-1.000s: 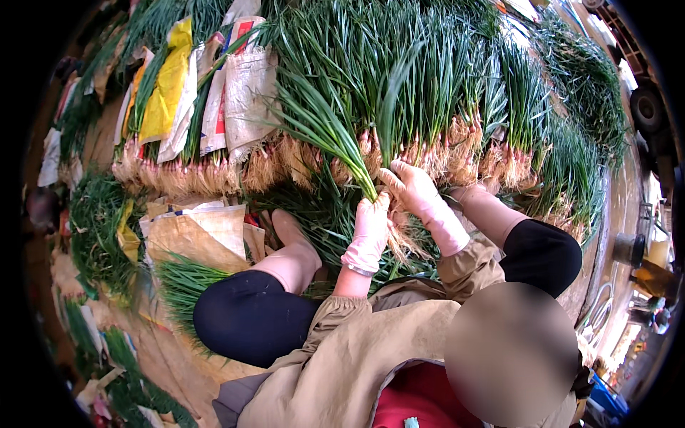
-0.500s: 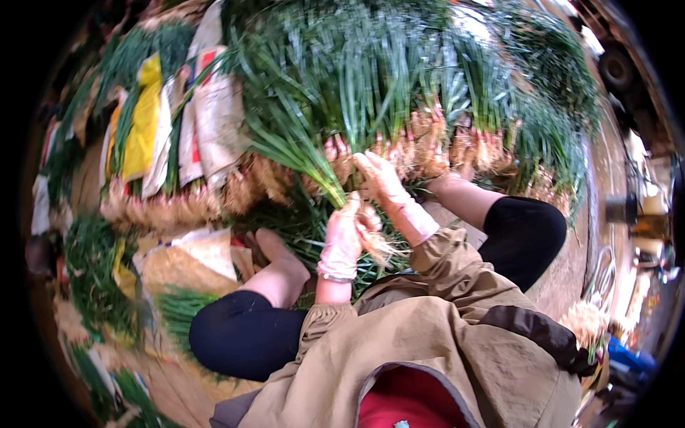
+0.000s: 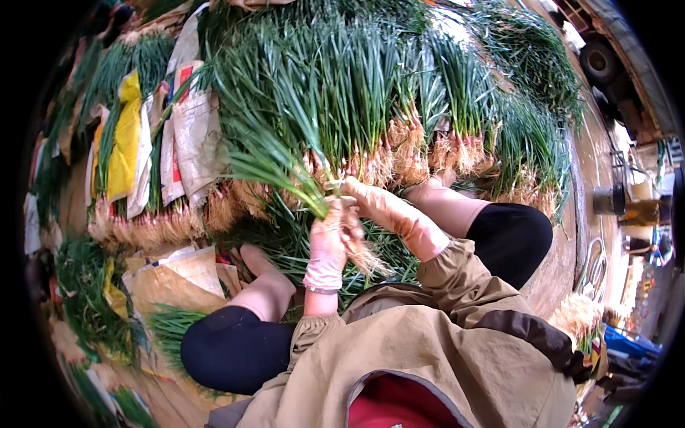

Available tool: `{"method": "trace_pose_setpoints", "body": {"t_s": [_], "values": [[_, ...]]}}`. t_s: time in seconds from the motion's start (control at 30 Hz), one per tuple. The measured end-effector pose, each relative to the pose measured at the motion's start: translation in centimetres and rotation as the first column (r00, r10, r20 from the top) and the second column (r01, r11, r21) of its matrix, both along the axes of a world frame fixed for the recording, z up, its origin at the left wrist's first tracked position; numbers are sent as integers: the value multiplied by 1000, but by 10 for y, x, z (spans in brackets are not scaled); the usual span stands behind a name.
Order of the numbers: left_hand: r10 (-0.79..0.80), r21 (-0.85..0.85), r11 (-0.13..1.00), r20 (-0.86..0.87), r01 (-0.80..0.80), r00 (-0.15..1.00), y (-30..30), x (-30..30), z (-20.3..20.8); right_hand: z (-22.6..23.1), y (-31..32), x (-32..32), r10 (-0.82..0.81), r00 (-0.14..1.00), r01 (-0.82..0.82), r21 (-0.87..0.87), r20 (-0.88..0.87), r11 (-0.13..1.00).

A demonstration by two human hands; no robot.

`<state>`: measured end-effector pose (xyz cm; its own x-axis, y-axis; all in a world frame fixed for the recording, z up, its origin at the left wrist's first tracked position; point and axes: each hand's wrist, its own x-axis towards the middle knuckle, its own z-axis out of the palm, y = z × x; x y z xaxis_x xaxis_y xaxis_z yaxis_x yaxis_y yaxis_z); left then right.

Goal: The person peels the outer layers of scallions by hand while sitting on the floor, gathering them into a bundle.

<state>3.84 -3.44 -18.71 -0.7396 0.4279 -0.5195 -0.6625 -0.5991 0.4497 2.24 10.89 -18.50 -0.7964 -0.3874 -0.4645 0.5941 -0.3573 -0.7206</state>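
A bunch of green onions [image 3: 277, 171] is gripped around its stems by my gloved left hand [image 3: 327, 239]. The leaves point up and left, and pale stringy roots hang out below the fist toward the right. Just above it, my gloved right hand [image 3: 365, 200] has its fingers bent together against the stems, touching the bunch. What those fingertips pinch is too small to make out. Beyond both hands stands a long, dense row of green onions [image 3: 342, 93], leaves away from me and reddish-white bases with tan roots toward me.
White sacking [image 3: 195, 139] and a yellow sheet [image 3: 126, 143] cover onions at the left. A tan sack [image 3: 175, 279] lies beside my left leg, and loose green leaves [image 3: 389, 242] lie between my legs. Farther right are a dark bucket [image 3: 609, 200] and a wheel [image 3: 599, 63].
My right hand has come down and left, closer to the left fist and against the stems. The bunch stays in my left hand. The whole view has shifted slightly.
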Motion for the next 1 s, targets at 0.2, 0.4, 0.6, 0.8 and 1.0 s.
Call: {"method": "trace_pose_setpoints", "body": {"t_s": [0.2,0.4,0.6,0.8,1.0], "values": [[41,-141,989,-63,-50,997,31,-1,13,42,54,-3,-540,794,608,349,-280,713],[36,-104,994,-66,-43,997,8,-9,-22,22,257,-37,-289,867,320,898,-407,-304],[85,-168,982,-31,-89,996,4,-13,-25,-35,120,-86,71,995,79,988,-69,-135],[80,-234,967,-96,-101,992,2,-13,-28,-48,61,-81,-298,920,391,631,-253,670],[19,-197,980,-16,-22,1000,18,-13,-12,-21,12,-18,-22,997,55,434,-80,899]]}}
